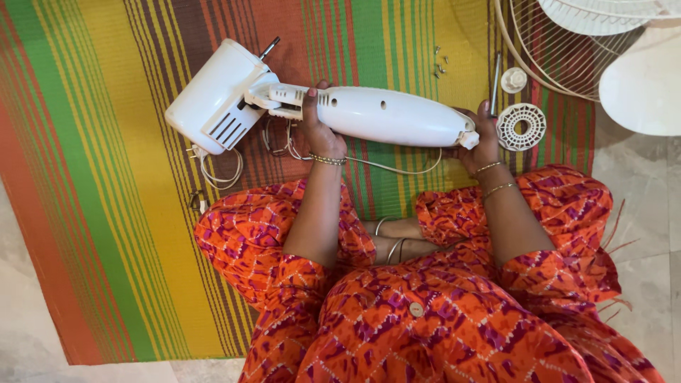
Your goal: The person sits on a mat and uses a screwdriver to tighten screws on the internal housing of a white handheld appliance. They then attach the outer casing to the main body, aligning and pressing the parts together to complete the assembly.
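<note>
a person sits cross-legged on a striped mat [106,177] of green, yellow, orange and brown, wearing orange and purple patterned clothing, with a white fan body [319,106] lying sideways on the mat in front of the knees. the fan body has 2 parts: a boxy motor housing [213,96] with vent slots and a metal shaft at its far end, lying to the left, and a long rounded neck [390,115] running to the right. the left hand [320,131] grips the neck near the joint with the motor housing, its fingers wrapped over the top of the white plastic and the thumb underneath. the right hand [484,138] holds the other end of the neck, fingers curled around the tip from behind, so how tightly they close there cannot be told. both wrists carry thin bangles. a white power cord [223,174] loops on the mat below the motor housing and trails under the neck. a few small screws [440,64] lie on the mat beyond the neck. to the right lie a round perforated white disc [521,128], a small white cap [513,79] and a screwdriver [495,84], and past them a wire fan guard [560,50] reaches the top right corner, beside a white fan blade [642,85].
</note>
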